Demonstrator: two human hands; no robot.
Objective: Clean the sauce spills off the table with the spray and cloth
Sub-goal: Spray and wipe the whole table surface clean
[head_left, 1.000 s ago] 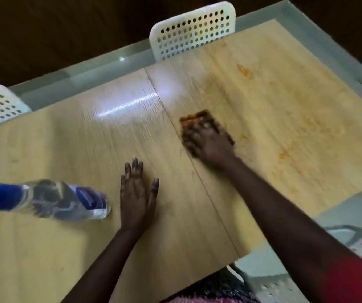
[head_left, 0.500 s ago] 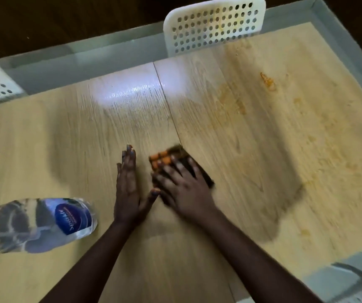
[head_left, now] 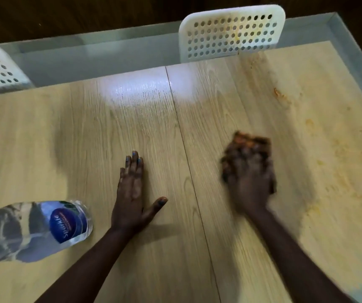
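— Where's the cloth (head_left: pixel 251 141)?
— Under my right hand (head_left: pixel 250 178), pressed on the table (head_left: pixel 44 132); grip blurred, can't tell. Sauce smears (head_left: pixel 337 171) lie just right of it.
— Left hand (head_left: pixel 132 193)?
— Flat, fingers straight, farther off.

bottle (head_left: pixel 33 230) lying left, bare table (head_left: pixel 88 132) between, chairs (head_left: pixel 232 32) behind

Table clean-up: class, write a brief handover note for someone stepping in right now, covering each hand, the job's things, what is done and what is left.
Left hand: flat on the table, fingers straight, holding nothing.
Right hand: blurred, pressing the cloth to the table right of the seam.
Bottle: lying on its side, near left.
Done: left half looks free of sauce.
Left: orange sauce smears along the right side and far right corner.
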